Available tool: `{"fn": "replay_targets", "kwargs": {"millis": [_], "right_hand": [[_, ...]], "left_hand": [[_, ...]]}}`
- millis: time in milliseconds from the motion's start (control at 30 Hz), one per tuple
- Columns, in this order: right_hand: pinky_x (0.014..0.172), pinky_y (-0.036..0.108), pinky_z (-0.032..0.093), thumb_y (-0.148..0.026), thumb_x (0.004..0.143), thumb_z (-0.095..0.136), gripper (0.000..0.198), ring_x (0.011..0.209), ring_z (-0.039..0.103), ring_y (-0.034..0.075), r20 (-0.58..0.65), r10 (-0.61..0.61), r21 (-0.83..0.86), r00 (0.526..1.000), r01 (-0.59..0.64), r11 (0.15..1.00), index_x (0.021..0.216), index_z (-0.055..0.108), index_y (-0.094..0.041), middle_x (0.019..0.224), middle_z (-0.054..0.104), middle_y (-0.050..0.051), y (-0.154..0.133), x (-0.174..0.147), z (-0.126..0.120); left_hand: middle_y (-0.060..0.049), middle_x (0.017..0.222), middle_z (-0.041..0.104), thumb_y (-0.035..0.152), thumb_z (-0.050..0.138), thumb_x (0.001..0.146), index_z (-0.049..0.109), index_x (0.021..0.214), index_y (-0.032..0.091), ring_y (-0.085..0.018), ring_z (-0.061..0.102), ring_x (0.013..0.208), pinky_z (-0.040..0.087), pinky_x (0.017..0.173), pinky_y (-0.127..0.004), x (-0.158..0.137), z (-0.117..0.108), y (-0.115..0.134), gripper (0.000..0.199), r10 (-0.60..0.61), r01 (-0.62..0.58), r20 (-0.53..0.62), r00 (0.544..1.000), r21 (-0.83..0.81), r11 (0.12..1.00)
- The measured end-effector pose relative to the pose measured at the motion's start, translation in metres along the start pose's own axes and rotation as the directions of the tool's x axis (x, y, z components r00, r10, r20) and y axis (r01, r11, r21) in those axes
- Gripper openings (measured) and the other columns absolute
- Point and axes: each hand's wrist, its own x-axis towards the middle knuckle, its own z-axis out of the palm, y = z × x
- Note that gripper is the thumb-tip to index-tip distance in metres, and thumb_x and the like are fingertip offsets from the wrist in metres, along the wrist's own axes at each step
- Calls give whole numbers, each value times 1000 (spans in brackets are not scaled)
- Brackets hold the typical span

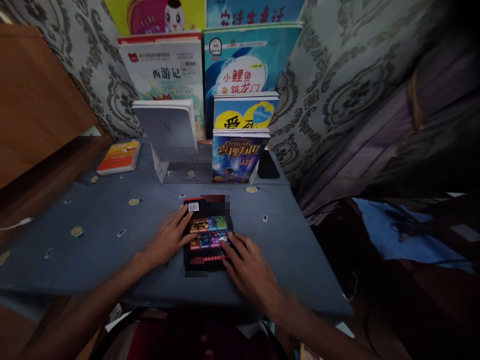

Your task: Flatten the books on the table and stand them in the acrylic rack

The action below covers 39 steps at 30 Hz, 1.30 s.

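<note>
A book (208,224) with a black cover lies on the blue-grey tablecloth near the table's front edge. A white barcode label is at its upper left, and rows of small coloured pictures run across its middle. Along the book's left edge rests my left hand (170,237), fingers stretched out and thumb reaching over the cover. My right hand (249,265) touches the right side, its fingers spread over the cover's edge. Neither hand is visibly wrapped round the book. Parts of the cover are blurred by blocks.
Behind the book, a clear stand (180,172) holds several upright books, including a dark blue one (238,157). An orange book (119,157) lies at the back left. A black phone-like slab (269,165) is right of the stand. Patterned curtain (337,75) hangs behind.
</note>
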Motion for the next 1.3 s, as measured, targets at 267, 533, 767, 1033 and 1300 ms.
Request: {"fn": "replay_targets", "kwargs": {"millis": [267,533,767,1033,1300], "right_hand": [[86,44,54,-20,98,52,25,104,60,27,50,-2,103,999,-4,995,117,67,-15,112,70,13,8,16,-14],[102,53,49,-26,98,52,35,130,54,32,108,-30,90,994,21,996,131,62,-15,138,61,18,28,55,3],[105,54,50,-26,100,50,39,136,50,31,62,5,131,998,-13,991,136,59,-15,140,60,19,42,64,16],[105,54,51,-24,100,47,39,134,51,33,35,-9,151,999,4,989,132,61,-6,138,60,22,44,61,17],[110,53,47,-25,100,46,43,138,49,29,55,42,231,998,-54,971,140,55,-12,143,58,18,55,64,18]], "left_hand": [[-15,150,50,51,42,102,43,147,19,-29,45,142,41,116,-51,14,0,-3,55,33,-32,-60,998,13,999],[-16,134,62,45,42,103,53,135,17,-29,59,126,50,107,-51,28,1,-12,44,75,-79,-166,983,-19,997],[-12,131,64,38,41,103,60,130,19,-27,61,122,52,105,-48,42,-3,-16,37,115,-117,-150,982,-8,993],[-12,135,63,36,40,104,60,133,18,-27,61,124,48,110,-48,63,-2,-11,39,226,-229,-100,969,-22,973],[-12,137,63,30,42,103,58,135,17,-24,61,126,47,111,-48,90,6,3,38,333,-336,-59,941,-47,941]]}}
